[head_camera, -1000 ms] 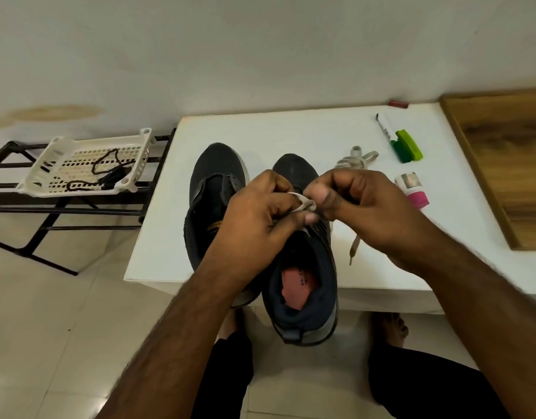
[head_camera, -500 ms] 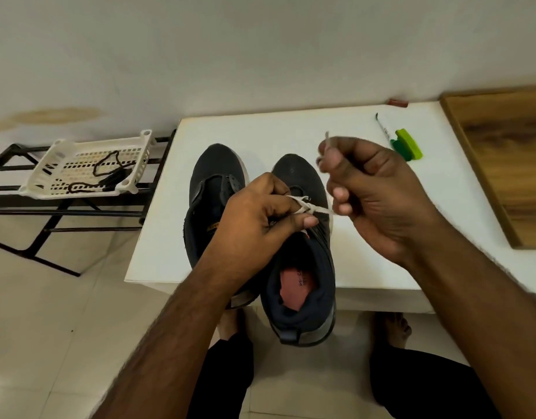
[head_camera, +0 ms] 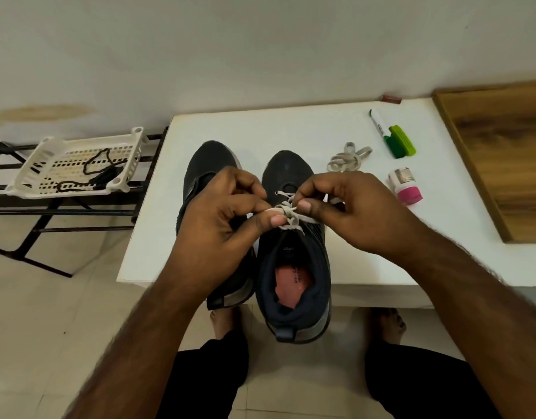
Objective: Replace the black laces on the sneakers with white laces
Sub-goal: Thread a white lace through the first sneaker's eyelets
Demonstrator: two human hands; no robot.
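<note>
Head view: both hands pinch the white lace (head_camera: 286,211) over the right sneaker (head_camera: 293,252) on the table (head_camera: 230,128), left hand (head_camera: 227,219) and right hand (head_camera: 345,207) either side of the knot. If a pinch slips, the knot probably loosens.

left hand (head_camera: 227,219) and right hand (head_camera: 348,213) both pinch with curled fingers (head_camera: 306,205).

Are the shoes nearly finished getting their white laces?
About halfway. Done: black laces lie in the white basket. In hand: left hand and right hand pinch the white lace on the right sneaker. Left: the left sneaker; its coiled white lace waits on the table.
</note>
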